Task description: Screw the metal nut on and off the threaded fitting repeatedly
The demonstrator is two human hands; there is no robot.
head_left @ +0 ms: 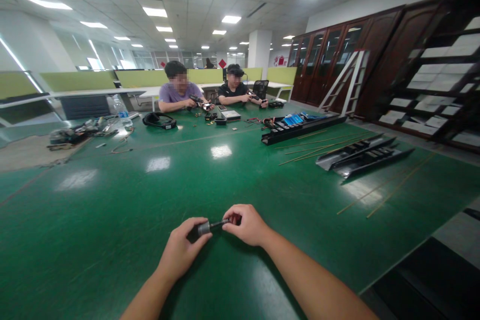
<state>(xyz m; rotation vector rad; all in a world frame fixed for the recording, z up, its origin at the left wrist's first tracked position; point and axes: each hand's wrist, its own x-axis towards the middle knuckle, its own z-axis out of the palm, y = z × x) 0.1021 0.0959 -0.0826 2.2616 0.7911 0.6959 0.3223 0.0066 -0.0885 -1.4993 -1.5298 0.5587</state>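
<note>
Near the front of the green table (157,200), my left hand (183,245) is closed around a short grey metal cylinder (204,228), with thumb and fingers on opposite sides. From the cylinder's right end runs a thin dark rod (216,225). Its far tip is pinched between the thumb and fingers of my right hand (245,224), which partly hide it. Cylinder and rod lie roughly in line, a little above the tabletop. Whether they are one piece or two fitted together I cannot tell.
Across the table two people (176,92) handle small devices. A black headset (159,120), a water bottle (122,110) and a heap of electronic parts (80,130) lie far left. To the right are black metal channels (367,157) and thin rods (397,187). A stepladder (350,80) stands behind.
</note>
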